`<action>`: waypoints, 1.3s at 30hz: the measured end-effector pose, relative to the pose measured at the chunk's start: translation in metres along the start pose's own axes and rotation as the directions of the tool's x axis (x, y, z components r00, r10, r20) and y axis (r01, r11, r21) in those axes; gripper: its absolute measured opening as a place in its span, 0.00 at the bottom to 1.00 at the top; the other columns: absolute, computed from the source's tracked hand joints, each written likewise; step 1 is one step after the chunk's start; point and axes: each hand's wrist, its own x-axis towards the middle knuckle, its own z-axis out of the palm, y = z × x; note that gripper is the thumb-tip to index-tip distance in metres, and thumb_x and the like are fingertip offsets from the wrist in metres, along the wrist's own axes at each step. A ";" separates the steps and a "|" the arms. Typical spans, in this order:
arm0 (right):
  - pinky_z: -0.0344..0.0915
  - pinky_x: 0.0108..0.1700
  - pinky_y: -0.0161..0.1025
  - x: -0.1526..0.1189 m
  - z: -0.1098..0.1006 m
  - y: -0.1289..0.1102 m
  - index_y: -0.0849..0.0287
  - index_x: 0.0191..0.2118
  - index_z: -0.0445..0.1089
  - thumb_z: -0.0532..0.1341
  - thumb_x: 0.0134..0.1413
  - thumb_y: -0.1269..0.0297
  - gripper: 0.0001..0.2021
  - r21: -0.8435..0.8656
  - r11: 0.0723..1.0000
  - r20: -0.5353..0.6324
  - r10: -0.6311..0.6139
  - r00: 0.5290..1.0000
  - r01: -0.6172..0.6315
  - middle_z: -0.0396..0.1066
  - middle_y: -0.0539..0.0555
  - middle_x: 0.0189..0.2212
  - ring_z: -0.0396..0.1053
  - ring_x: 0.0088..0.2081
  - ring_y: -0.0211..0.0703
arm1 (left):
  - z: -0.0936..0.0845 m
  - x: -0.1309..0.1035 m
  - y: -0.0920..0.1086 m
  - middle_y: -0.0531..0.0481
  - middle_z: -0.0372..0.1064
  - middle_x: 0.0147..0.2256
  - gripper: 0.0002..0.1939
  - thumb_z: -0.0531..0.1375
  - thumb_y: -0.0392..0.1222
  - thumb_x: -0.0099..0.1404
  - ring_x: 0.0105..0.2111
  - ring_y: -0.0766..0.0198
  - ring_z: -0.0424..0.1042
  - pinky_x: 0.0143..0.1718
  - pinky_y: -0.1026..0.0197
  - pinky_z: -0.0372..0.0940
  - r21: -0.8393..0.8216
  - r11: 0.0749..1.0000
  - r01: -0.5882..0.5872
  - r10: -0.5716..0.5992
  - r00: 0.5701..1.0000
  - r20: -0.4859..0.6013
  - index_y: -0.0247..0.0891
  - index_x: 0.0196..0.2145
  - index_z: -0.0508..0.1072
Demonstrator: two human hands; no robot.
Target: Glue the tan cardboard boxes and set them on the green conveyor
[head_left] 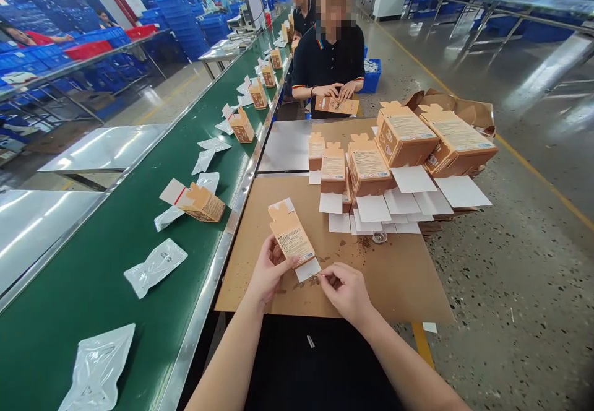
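An orange carton [293, 237] with printed text is tilted above the cardboard-covered table [394, 281], its upper flaps standing out and a white flap hanging at its lower end. My left hand [273, 270] grips the carton's lower left side, thumb across the front. At the white flap's lower right corner, my right hand [344, 287] has thumb and forefinger pinched together; whatever lies between them is too small to name. Several more open cartons [370, 166] with white flaps are piled behind, on the right half of the table.
Left of the table runs a green conveyor belt [153, 318] with a metal edge, bearing silvery pouches [155, 267] and open cartons [204, 203]. Across the table a person [329, 58] holds a flat carton. A small metal ring [379, 237] lies near the pile.
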 end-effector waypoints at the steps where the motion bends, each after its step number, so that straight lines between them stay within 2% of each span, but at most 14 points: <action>1: 0.80 0.32 0.36 0.002 0.001 0.002 0.51 0.34 0.86 0.71 0.74 0.63 0.12 -0.008 1.000 0.016 0.003 1.000 -0.003 0.85 0.52 0.28 0.80 0.27 0.43 | -0.001 0.000 -0.001 0.37 0.88 0.60 0.47 0.94 0.55 0.47 0.66 0.35 0.86 0.70 0.34 0.81 0.007 1.000 0.001 -0.001 1.000 0.000 0.44 0.58 0.80; 6: 0.81 0.32 0.37 0.002 -0.017 0.007 0.51 0.35 0.87 0.70 0.75 0.60 0.13 -0.032 0.999 -0.033 -0.001 0.999 0.000 0.85 0.53 0.29 0.80 0.28 0.44 | -0.007 -0.003 -0.004 0.39 0.85 0.62 0.49 0.91 0.54 0.52 0.68 0.37 0.85 0.72 0.34 0.79 0.064 0.998 -0.009 0.006 0.999 0.045 0.47 0.64 0.75; 9: 0.81 0.32 0.39 -0.004 -0.035 0.006 0.50 0.35 0.87 0.70 0.78 0.55 0.16 -0.019 1.000 -0.098 0.019 0.995 -0.021 0.85 0.53 0.29 0.79 0.28 0.45 | -0.009 -0.007 -0.013 0.40 0.83 0.62 0.49 0.89 0.51 0.54 0.66 0.39 0.85 0.70 0.36 0.80 0.175 0.981 -0.083 0.069 0.994 0.085 0.49 0.66 0.71; 13: 0.81 0.31 0.40 -0.015 -0.056 0.003 0.50 0.34 0.87 0.72 0.79 0.51 0.18 -0.011 0.999 -0.146 0.048 0.988 -0.050 0.82 0.52 0.26 0.78 0.27 0.45 | -0.012 -0.015 -0.032 0.44 0.83 0.57 0.47 0.86 0.50 0.55 0.60 0.42 0.87 0.65 0.39 0.82 0.337 0.919 -0.205 0.191 0.979 0.075 0.50 0.65 0.69; 16: 0.80 0.31 0.40 -0.022 -0.067 0.000 0.50 0.35 0.87 0.72 0.79 0.50 0.17 -0.014 0.998 -0.165 0.057 0.985 -0.061 0.82 0.53 0.26 0.78 0.27 0.45 | -0.014 -0.021 -0.038 0.43 0.85 0.56 0.41 0.83 0.51 0.59 0.57 0.42 0.88 0.60 0.41 0.83 0.470 0.848 -0.245 0.235 0.969 0.079 0.49 0.64 0.71; 22: 0.80 0.31 0.40 -0.028 -0.073 -0.006 0.50 0.35 0.87 0.72 0.79 0.49 0.18 -0.021 0.998 -0.188 0.062 0.980 -0.067 0.82 0.52 0.26 0.77 0.26 0.45 | -0.009 -0.025 -0.033 0.39 0.89 0.54 0.28 0.79 0.50 0.63 0.55 0.38 0.90 0.56 0.40 0.85 0.576 0.767 -0.282 0.243 0.959 0.146 0.46 0.57 0.80; 26: 0.81 0.31 0.39 -0.027 -0.071 -0.012 0.50 0.34 0.87 0.73 0.78 0.50 0.18 -0.021 0.998 -0.154 0.058 0.986 -0.062 0.83 0.52 0.26 0.78 0.26 0.44 | -0.003 -0.026 -0.037 0.38 0.89 0.54 0.27 0.78 0.50 0.65 0.55 0.37 0.90 0.56 0.39 0.86 0.610 0.723 -0.324 0.296 0.943 0.150 0.46 0.59 0.81; 28: 0.81 0.31 0.39 -0.026 -0.071 -0.015 0.51 0.34 0.87 0.73 0.77 0.53 0.17 -0.022 0.999 -0.144 0.045 0.989 -0.049 0.84 0.53 0.26 0.79 0.25 0.45 | -0.010 -0.025 -0.039 0.37 0.88 0.55 0.29 0.77 0.50 0.64 0.56 0.36 0.90 0.58 0.37 0.85 0.649 0.688 -0.325 0.341 0.934 0.105 0.45 0.60 0.81; 29: 0.81 0.31 0.39 -0.026 -0.072 -0.015 0.51 0.33 0.87 0.73 0.77 0.53 0.17 -0.024 0.999 -0.147 0.038 0.988 -0.042 0.84 0.54 0.26 0.79 0.25 0.46 | -0.018 -0.024 -0.038 0.37 0.87 0.55 0.29 0.77 0.51 0.63 0.56 0.35 0.90 0.58 0.36 0.85 0.674 0.670 -0.311 0.372 0.927 0.057 0.45 0.60 0.80; 31: 0.82 0.30 0.40 -0.025 -0.075 -0.015 0.51 0.33 0.88 0.73 0.76 0.53 0.16 -0.027 0.999 -0.161 0.027 0.987 -0.032 0.84 0.54 0.26 0.80 0.25 0.47 | -0.047 -0.023 -0.031 0.39 0.86 0.53 0.29 0.78 0.53 0.61 0.56 0.33 0.89 0.59 0.33 0.85 0.723 0.645 -0.250 0.444 0.892 -0.088 0.45 0.57 0.79; 32: 0.82 0.30 0.41 -0.025 -0.076 -0.014 0.51 0.33 0.89 0.74 0.76 0.51 0.17 -0.027 0.999 -0.170 0.025 0.985 -0.030 0.84 0.55 0.26 0.80 0.25 0.48 | -0.066 -0.024 -0.026 0.39 0.86 0.53 0.30 0.78 0.54 0.60 0.57 0.32 0.88 0.60 0.32 0.84 0.743 0.638 -0.203 0.481 0.859 -0.178 0.46 0.56 0.78; 34: 0.81 0.29 0.41 -0.025 -0.080 -0.012 0.50 0.33 0.90 0.74 0.75 0.49 0.18 -0.025 0.999 -0.186 0.026 0.982 -0.031 0.84 0.55 0.25 0.80 0.24 0.49 | -0.109 -0.026 -0.011 0.40 0.84 0.53 0.33 0.79 0.58 0.55 0.59 0.29 0.87 0.64 0.28 0.82 0.766 0.637 -0.086 0.539 0.760 -0.363 0.47 0.53 0.76; 37: 0.81 0.27 0.41 -0.025 -0.082 -0.008 0.48 0.32 0.90 0.74 0.75 0.47 0.18 -0.025 0.999 -0.191 0.025 0.981 -0.031 0.83 0.55 0.25 0.80 0.23 0.50 | -0.168 -0.031 0.012 0.38 0.83 0.54 0.37 0.79 0.63 0.50 0.62 0.26 0.85 0.69 0.24 0.79 0.732 0.675 0.092 0.538 0.618 -0.573 0.48 0.51 0.72; 39: 0.81 0.27 0.42 -0.024 -0.081 -0.005 0.48 0.32 0.90 0.74 0.75 0.47 0.18 -0.024 0.999 -0.176 0.027 0.984 -0.031 0.84 0.55 0.25 0.80 0.23 0.51 | -0.191 -0.030 0.024 0.36 0.83 0.53 0.37 0.78 0.62 0.46 0.61 0.24 0.85 0.70 0.22 0.78 0.676 0.715 0.176 0.481 0.578 -0.659 0.49 0.48 0.69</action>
